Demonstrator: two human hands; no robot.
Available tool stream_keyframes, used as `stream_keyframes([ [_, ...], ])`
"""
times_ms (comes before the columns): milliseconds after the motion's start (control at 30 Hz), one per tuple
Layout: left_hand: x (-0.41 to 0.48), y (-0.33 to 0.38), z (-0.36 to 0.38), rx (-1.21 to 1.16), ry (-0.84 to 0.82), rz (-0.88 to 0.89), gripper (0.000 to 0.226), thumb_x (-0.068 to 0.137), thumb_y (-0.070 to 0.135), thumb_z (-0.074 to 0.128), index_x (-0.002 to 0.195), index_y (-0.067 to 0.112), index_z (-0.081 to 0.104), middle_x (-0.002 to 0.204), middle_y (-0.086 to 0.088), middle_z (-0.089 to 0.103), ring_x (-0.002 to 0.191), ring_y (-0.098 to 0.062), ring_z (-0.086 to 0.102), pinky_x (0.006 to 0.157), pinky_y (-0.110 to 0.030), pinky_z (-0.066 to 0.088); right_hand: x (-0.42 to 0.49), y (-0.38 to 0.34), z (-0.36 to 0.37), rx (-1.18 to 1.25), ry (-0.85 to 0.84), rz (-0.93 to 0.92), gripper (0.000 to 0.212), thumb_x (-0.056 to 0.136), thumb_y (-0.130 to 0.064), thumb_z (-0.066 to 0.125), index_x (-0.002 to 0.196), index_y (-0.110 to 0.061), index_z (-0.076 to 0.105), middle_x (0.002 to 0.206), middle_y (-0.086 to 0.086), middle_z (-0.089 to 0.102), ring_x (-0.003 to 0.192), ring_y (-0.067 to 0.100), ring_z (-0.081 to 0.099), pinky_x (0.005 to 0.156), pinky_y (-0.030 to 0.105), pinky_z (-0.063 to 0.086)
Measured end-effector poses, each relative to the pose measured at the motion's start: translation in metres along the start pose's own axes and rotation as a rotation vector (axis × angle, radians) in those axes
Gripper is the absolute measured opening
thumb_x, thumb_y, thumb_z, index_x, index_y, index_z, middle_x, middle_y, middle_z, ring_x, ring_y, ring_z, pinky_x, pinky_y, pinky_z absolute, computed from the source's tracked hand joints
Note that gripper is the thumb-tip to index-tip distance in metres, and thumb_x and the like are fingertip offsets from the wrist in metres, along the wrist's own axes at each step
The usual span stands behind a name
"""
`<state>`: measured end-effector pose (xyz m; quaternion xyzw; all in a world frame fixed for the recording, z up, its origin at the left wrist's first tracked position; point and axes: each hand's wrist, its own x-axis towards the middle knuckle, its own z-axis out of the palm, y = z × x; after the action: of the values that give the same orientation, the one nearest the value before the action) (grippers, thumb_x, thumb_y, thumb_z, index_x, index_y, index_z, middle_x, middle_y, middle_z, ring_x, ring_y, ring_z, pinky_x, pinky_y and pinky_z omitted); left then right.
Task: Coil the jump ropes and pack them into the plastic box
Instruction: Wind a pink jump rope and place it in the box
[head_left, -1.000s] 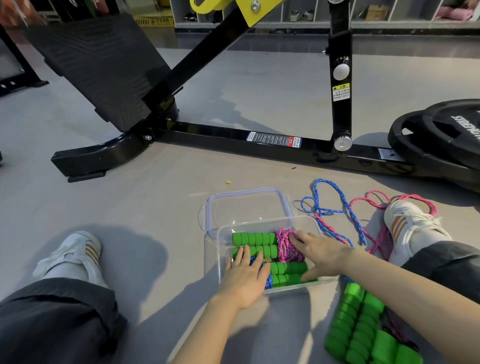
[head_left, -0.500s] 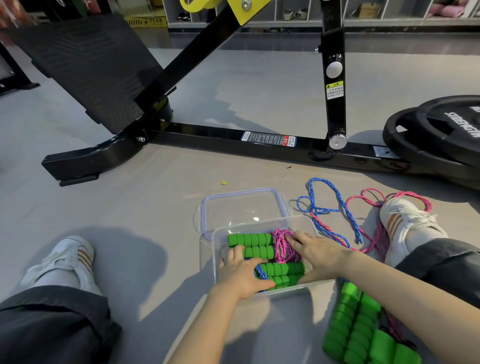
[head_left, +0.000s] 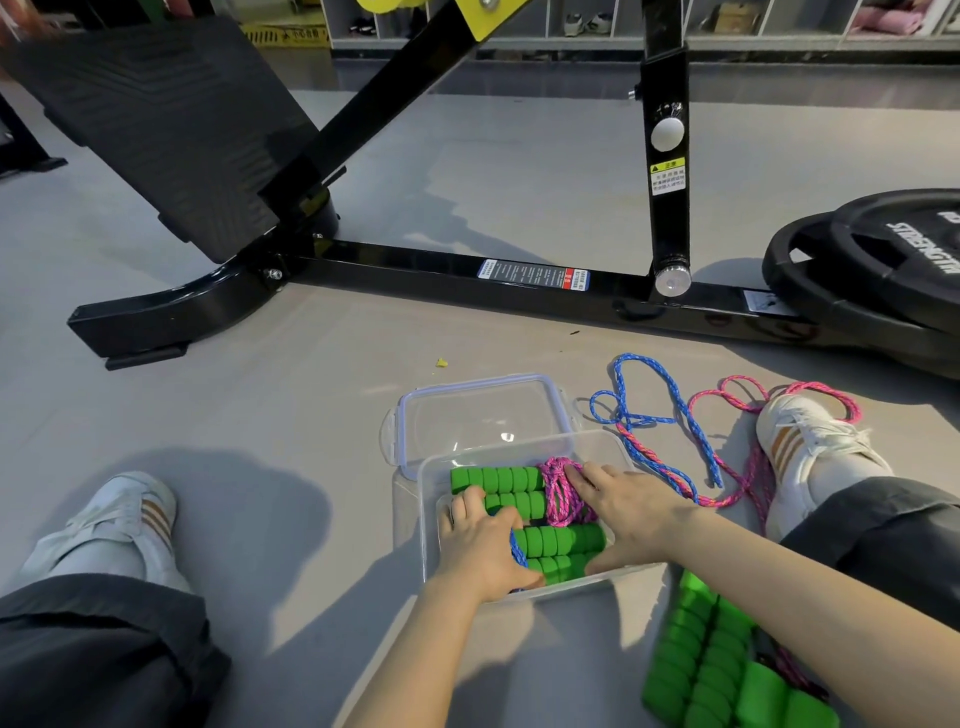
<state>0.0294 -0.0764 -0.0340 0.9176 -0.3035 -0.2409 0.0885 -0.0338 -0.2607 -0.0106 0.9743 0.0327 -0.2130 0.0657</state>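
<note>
Jump ropes are lying partly inside the clear plastic box (head_left: 613, 447) on the grey floor (head_left: 311, 415), between the person's spread legs. Starting at the left, a white shoe (head_left: 122, 512) and a dark trouser leg (head_left: 98, 654) are resting on the floor, with a black gym bench frame (head_left: 415, 270) standing beyond them. The left hand (head_left: 483, 551) is reaching into the near left part of the box, palm down, fingers slightly spread and pressing on the green foam handles (head_left: 498, 478), its thumb lying against a blue cord (head_left: 517, 551); whether it is gripping anything cannot be told. The box's clear lid (head_left: 483, 415) is lying flat on the floor, touching the far side of the box. A coiled pink rope (head_left: 558, 491) is sitting in the middle of the box, between two pairs of handles. The right hand (head_left: 631, 512) is lying over the right part of the box, fingers apart, fingertips touching the pink coil and thumb pressing the nearer green handles (head_left: 563, 543). To the right of the box, a loose blue rope (head_left: 649, 410) and a loose pink rope (head_left: 737, 452) are sprawling tangled on the floor, the pink one running around the right shoe (head_left: 810, 452). More green handles (head_left: 711, 660) are lying bundled on the floor near the right forearm. Black weight plates (head_left: 883, 260) are lying stacked at the far right.
</note>
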Motion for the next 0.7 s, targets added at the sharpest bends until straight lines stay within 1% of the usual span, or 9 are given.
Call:
stream_keyframes([
  [133, -0.004, 0.002, 0.004, 0.005, 0.084, 0.025, 0.061, 0.076, 0.051, 0.071, 0.126, 0.027, 0.045, 0.139, -0.006, 0.022, 0.133, -0.026, 0.015, 0.117, -0.039, 0.009, 0.005, 0.001, 0.006, -0.033, -0.001, 0.054, 0.12, 0.068, -0.082, 0.046, 0.149, -0.008, -0.004, 0.141, 0.007, 0.031, 0.121, 0.024, 0.042, 0.098, 0.039, 0.044],
  [233, -0.008, 0.001, 0.012, 0.018, 0.079, 0.043, 0.058, 0.086, 0.052, 0.06, 0.133, 0.026, 0.04, 0.155, -0.012, 0.008, 0.145, -0.025, 0.0, 0.118, -0.044, -0.002, 0.003, 0.001, 0.007, -0.018, -0.001, 0.056, 0.121, 0.069, -0.082, 0.044, 0.149, -0.006, -0.005, 0.143, 0.008, 0.028, 0.125, 0.025, 0.036, 0.104, 0.039, 0.038],
  [333, -0.016, 0.0, 0.019, 0.0, 0.054, 0.038, 0.056, 0.095, 0.052, 0.043, 0.142, 0.024, 0.03, 0.159, -0.013, -0.008, 0.146, -0.025, -0.015, 0.117, -0.045, -0.008, 0.0, -0.001, 0.004, -0.025, -0.003, 0.025, 0.118, 0.072, -0.079, 0.044, 0.149, -0.007, -0.007, 0.154, 0.011, 0.01, 0.138, 0.028, 0.018, 0.114, 0.04, 0.024],
  [400, -0.02, 0.0, 0.021, 0.004, 0.055, 0.034, 0.062, 0.092, 0.062, 0.025, 0.143, 0.026, 0.029, 0.159, -0.012, -0.009, 0.146, -0.024, -0.016, 0.116, -0.044, -0.01, -0.003, -0.002, 0.003, 0.02, -0.048, 0.007, 0.108, 0.08, -0.074, 0.039, 0.148, -0.007, -0.012, 0.157, 0.011, -0.013, 0.145, 0.024, -0.003, 0.117, 0.035, 0.005],
  [467, -0.023, 0.001, 0.02, 0.019, 0.119, 0.051, 0.071, 0.082, 0.066, 0.016, 0.137, 0.027, 0.037, 0.157, -0.015, 0.006, 0.146, -0.026, -0.004, 0.117, -0.046, -0.001, -0.004, -0.003, 0.001, 0.072, -0.075, -0.001, 0.1, 0.086, -0.072, 0.029, 0.146, -0.008, -0.018, 0.154, 0.012, -0.024, 0.145, 0.021, -0.013, 0.115, 0.03, -0.005],
  [533, -0.018, -0.002, 0.019, 0.102, 0.188, 0.037, 0.073, 0.073, 0.067, 0.022, 0.123, 0.025, 0.055, 0.143, -0.019, 0.041, 0.138, -0.03, 0.021, 0.109, -0.047, 0.029, -0.004, -0.005, -0.001, 0.094, -0.084, -0.003, 0.101, 0.084, -0.075, 0.023, 0.145, -0.008, -0.019, 0.152, 0.013, -0.026, 0.144, 0.021, -0.014, 0.114, 0.028, -0.007],
  [567, -0.017, -0.004, 0.016, 0.147, 0.22, 0.04, 0.082, 0.069, 0.069, 0.024, 0.126, 0.02, 0.056, 0.14, -0.018, 0.046, 0.137, -0.03, 0.023, 0.106, -0.045, 0.035, -0.004, -0.006, -0.002, 0.093, -0.096, 0.0, 0.105, 0.08, -0.079, 0.022, 0.145, -0.007, -0.019, 0.152, 0.013, -0.027, 0.144, 0.022, -0.014, 0.114, 0.028, -0.007],
  [633, -0.012, -0.006, 0.015, 0.127, 0.167, 0.077, 0.104, 0.069, 0.075, 0.017, 0.151, 0.011, 0.02, 0.159, -0.015, 0.005, 0.145, -0.024, -0.013, 0.117, -0.044, 0.012, -0.003, -0.008, -0.003, 0.092, -0.121, 0.009, 0.111, 0.076, -0.081, 0.025, 0.145, -0.006, -0.019, 0.152, 0.013, -0.027, 0.144, 0.022, -0.014, 0.114, 0.029, -0.006],
  [700, -0.01, -0.008, 0.016, 0.073, 0.037, 0.037, 0.098, 0.081, 0.076, 0.023, 0.151, 0.018, -0.013, 0.152, -0.006, -0.031, 0.135, -0.019, -0.035, 0.117, -0.043, -0.011, -0.002, -0.012, -0.004, 0.133, -0.127, 0.021, 0.113, 0.078, -0.078, 0.036, 0.145, -0.006, -0.02, 0.152, 0.013, -0.029, 0.144, 0.023, -0.014, 0.115, 0.029, -0.003],
])
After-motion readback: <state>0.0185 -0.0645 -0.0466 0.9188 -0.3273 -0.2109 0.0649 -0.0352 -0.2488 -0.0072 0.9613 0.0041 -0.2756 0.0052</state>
